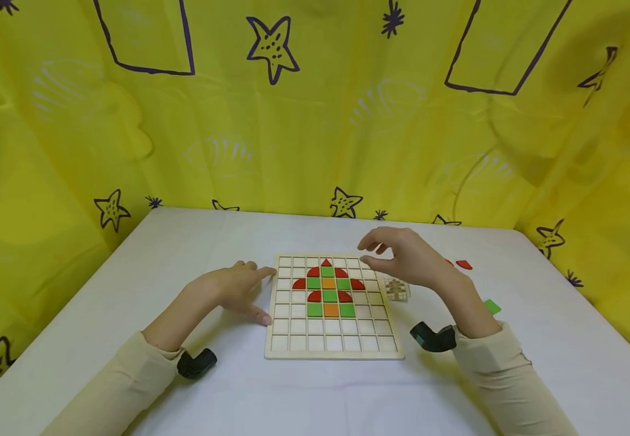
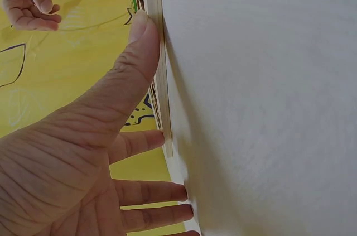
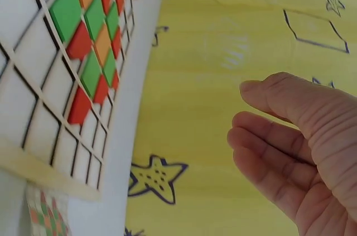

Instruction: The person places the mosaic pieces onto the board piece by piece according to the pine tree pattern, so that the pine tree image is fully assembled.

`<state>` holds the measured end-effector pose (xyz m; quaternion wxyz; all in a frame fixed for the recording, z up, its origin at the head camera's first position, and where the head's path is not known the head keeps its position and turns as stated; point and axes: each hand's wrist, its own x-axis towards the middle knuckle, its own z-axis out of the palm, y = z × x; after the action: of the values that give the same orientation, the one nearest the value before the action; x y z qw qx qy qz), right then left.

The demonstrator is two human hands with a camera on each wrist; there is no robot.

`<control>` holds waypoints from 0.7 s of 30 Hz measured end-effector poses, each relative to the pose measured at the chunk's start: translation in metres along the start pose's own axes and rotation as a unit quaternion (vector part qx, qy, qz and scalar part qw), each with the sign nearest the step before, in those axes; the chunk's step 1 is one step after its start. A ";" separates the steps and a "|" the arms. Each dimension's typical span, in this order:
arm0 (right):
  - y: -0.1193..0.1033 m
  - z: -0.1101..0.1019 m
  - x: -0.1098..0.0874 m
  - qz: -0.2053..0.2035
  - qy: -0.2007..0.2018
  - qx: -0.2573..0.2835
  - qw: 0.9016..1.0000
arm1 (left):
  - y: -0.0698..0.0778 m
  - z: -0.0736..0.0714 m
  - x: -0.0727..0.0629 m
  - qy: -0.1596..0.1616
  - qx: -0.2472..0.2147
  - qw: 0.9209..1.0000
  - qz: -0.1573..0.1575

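Note:
A wooden grid board (image 1: 298, 342) lies flat on the white table, with green, orange and red tiles set in its squares in a tree-like shape. At the board's left edge, my left hand (image 1: 233, 287) touches the frame with thumb and index finger spread apart; in the left wrist view the thumb (image 2: 145, 41) lies against the wooden side. My right hand (image 1: 402, 254) hovers over the board's upper right corner, its fingers loosely bent and nothing between them. The right wrist view shows that same hand (image 3: 295, 147) with a gap between thumb and fingertips.
A small pattern card (image 1: 398, 290) lies beside the board's right edge, under the right hand. Farther right are a red piece (image 1: 464, 264) and a green tile (image 1: 492, 306), partly behind the right forearm. A yellow patterned curtain (image 1: 304, 133) surrounds the table's back and sides.

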<state>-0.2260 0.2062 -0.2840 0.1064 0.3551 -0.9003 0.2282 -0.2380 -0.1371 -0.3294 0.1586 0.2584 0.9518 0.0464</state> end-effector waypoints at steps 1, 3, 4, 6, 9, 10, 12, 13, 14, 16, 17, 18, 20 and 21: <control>0.003 -0.004 -0.002 0.006 0.007 -0.001 1.000 | 0.000 0.000 0.000 0.000 0.000 1.000 0.001; 0.010 -0.011 -0.005 0.016 0.020 -0.004 1.000 | 0.000 0.000 0.000 0.001 0.000 1.000 0.002; 0.014 -0.015 -0.007 0.023 0.027 -0.005 0.999 | 0.000 0.000 0.000 0.002 0.000 1.000 0.003; 0.021 -0.020 -0.010 0.038 0.036 -0.003 0.999 | 0.000 0.000 -0.001 0.002 0.000 1.000 0.003; 0.030 -0.028 -0.016 0.063 0.048 0.008 0.997 | -0.001 0.000 0.000 0.001 0.000 1.000 0.003; 0.032 -0.030 -0.018 0.073 0.051 0.011 0.996 | -0.001 0.000 0.000 0.001 0.001 1.000 0.002; 0.037 -0.035 -0.021 0.095 0.058 0.015 0.994 | -0.001 0.000 0.000 0.000 0.000 1.000 0.001; 0.038 -0.037 -0.023 0.107 0.061 0.016 0.992 | -0.001 0.000 -0.001 0.000 0.000 1.000 0.000; 0.040 -0.040 -0.025 0.120 0.063 0.016 0.991 | 0.000 0.000 -0.001 -0.001 0.000 1.000 -0.001; 0.044 -0.045 -0.029 0.146 0.067 0.014 0.987 | 0.000 0.000 -0.001 -0.002 -0.001 1.000 -0.003; 0.047 -0.048 -0.032 0.159 0.069 0.012 0.985 | 0.000 0.000 -0.001 -0.003 -0.001 1.000 -0.005; 0.050 -0.050 -0.034 0.169 0.071 0.010 0.983 | 0.000 0.000 -0.001 -0.003 -0.002 1.000 -0.006; 0.057 -0.055 -0.039 0.184 0.076 0.007 0.980 | 0.000 0.000 0.000 -0.004 -0.001 1.000 -0.007; 0.061 -0.057 -0.042 0.191 0.079 0.007 0.978 | 0.000 0.000 0.000 -0.004 -0.001 1.000 -0.006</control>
<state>-0.2355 0.2978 -0.2697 0.1294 0.1580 -0.9386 0.2781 -0.2380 -0.1370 -0.3296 0.1626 0.2525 0.9527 0.0457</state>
